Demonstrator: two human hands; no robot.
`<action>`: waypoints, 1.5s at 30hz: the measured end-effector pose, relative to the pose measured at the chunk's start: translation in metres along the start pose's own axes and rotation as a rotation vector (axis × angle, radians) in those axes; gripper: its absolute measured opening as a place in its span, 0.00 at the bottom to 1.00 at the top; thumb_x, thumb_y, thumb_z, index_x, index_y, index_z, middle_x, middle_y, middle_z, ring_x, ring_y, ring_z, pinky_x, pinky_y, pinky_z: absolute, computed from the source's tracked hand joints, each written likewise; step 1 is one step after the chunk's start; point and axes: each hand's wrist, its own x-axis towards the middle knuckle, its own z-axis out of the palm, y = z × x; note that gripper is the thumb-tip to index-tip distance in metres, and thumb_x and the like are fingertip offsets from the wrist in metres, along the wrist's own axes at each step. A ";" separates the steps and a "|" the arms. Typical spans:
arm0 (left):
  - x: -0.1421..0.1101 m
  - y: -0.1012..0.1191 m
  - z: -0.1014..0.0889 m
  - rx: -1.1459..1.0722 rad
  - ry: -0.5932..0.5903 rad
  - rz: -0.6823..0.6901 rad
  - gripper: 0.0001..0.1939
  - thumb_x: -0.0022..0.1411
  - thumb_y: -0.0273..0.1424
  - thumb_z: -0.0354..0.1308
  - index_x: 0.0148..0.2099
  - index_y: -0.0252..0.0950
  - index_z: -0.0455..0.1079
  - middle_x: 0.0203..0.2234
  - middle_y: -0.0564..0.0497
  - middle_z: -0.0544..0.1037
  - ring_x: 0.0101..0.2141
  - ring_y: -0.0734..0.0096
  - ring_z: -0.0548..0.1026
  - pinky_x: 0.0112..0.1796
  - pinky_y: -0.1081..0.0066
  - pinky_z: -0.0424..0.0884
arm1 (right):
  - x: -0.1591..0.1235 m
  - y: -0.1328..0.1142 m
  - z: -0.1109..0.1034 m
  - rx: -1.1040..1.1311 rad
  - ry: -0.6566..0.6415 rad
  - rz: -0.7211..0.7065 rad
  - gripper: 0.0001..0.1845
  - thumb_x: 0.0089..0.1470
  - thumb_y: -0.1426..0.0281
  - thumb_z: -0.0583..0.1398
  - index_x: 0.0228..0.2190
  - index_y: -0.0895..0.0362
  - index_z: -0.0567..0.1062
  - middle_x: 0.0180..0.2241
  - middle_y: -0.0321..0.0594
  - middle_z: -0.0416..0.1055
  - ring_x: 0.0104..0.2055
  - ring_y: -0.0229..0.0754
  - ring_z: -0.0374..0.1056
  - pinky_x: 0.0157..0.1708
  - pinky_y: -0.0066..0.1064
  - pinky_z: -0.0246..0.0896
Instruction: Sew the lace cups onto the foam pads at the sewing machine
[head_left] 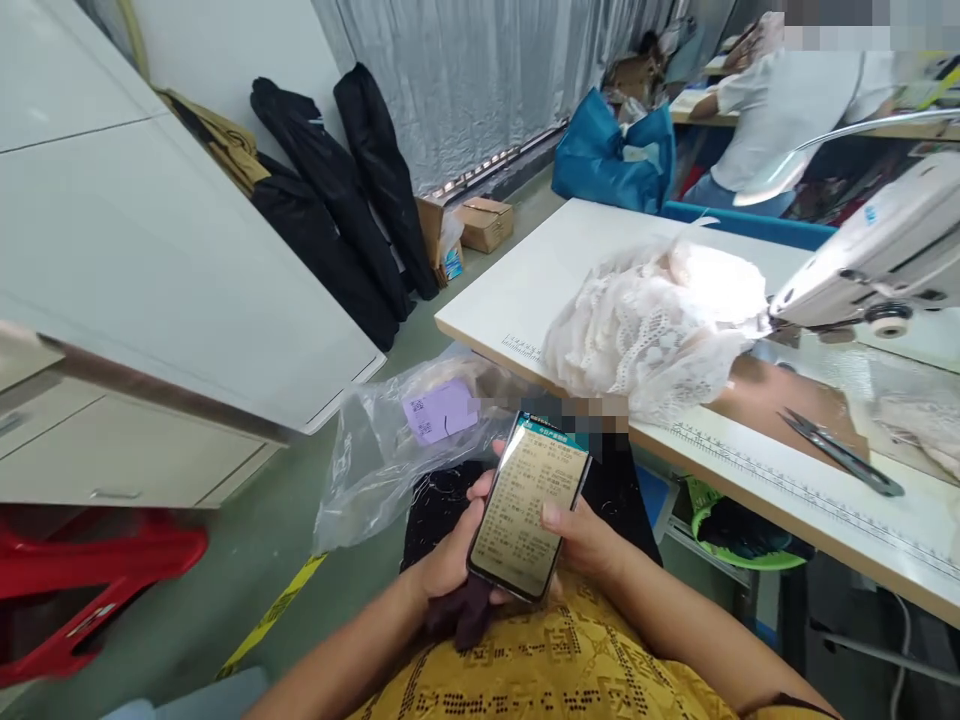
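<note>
I hold a smartphone (529,505) upright over my lap, its screen lit with a list of text. My left hand (454,555) wraps round its left edge and back. My right hand (585,540) grips the right edge, thumb resting on the screen. Just beyond the phone, a clear plastic bag (382,450) with a purple label (439,410) lies by my knees. A heap of white lace fabric (660,320) sits on the sewing table (525,280) ahead, under the head of the sewing machine (877,260).
Thread snips (840,450) lie on the table at the right. A white cabinet (150,270) stands left, a red stool (82,580) below it. Black bags (337,200) lean on the wall beside cardboard boxes (484,222). Another person (795,110) works at a far bench.
</note>
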 end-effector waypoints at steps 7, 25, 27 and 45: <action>0.024 0.009 -0.039 0.052 0.404 -0.026 0.24 0.65 0.45 0.54 0.51 0.30 0.73 0.36 0.44 0.80 0.34 0.64 0.76 0.39 0.68 0.69 | -0.027 -0.015 -0.026 -0.245 0.290 0.004 0.25 0.52 0.59 0.64 0.51 0.52 0.72 0.52 0.46 0.71 0.53 0.51 0.68 0.55 0.49 0.62; 0.005 0.012 -0.075 -0.058 0.627 0.136 0.10 0.50 0.21 0.62 0.37 0.32 0.76 0.34 0.51 0.81 0.29 0.77 0.76 0.32 0.80 0.70 | -0.027 0.021 -0.047 -0.151 0.406 0.324 0.22 0.42 0.61 0.70 0.40 0.56 0.77 0.41 0.45 0.78 0.44 0.50 0.74 0.48 0.45 0.67; 0.004 0.007 -0.067 -0.041 0.537 0.074 0.12 0.47 0.20 0.63 0.38 0.31 0.76 0.34 0.50 0.81 0.27 0.75 0.75 0.30 0.79 0.69 | -0.021 0.021 -0.046 -0.150 0.453 0.284 0.23 0.41 0.60 0.70 0.39 0.56 0.77 0.40 0.44 0.78 0.42 0.49 0.75 0.46 0.44 0.68; 0.024 0.001 -0.013 -0.469 -0.045 0.060 0.46 0.61 0.61 0.38 0.60 0.25 0.63 0.45 0.32 0.77 0.45 0.47 0.76 0.45 0.58 0.70 | 0.045 0.006 -0.032 -0.356 0.329 0.166 0.27 0.46 0.50 0.64 0.40 0.55 0.67 0.19 0.29 0.69 0.07 0.27 0.48 0.01 0.21 0.47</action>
